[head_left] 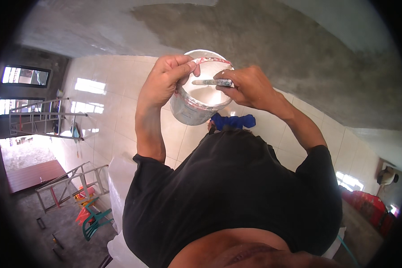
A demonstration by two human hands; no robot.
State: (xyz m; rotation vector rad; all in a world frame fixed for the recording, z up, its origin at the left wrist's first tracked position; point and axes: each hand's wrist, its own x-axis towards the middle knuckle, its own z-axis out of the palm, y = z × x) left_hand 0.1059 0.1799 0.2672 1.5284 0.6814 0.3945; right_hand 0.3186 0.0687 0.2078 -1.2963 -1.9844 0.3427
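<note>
My left hand (167, 80) grips the near-left rim of a round white bucket (191, 110), thumb over the edge. The bucket's sides are smeared with dried paint, and a red-stained band runs along the rim. White paint (205, 94) shows inside. In my right hand (248, 85) is a small paintbrush (203, 82), seen from its narrow side and held level over the bucket's mouth. My fingers close round its right part, and the hand hides the rest. Whether the brush touches the paint I cannot tell.
A grey wall (263, 40) with paler patches rises beyond the bucket. Pale glossy tiles (120, 96) cover the floor. To the left stand metal ladders (49, 120) and a green plastic chair (94, 221). Blue cloth (233, 121) shows below the bucket; a red item (366, 207) lies at right.
</note>
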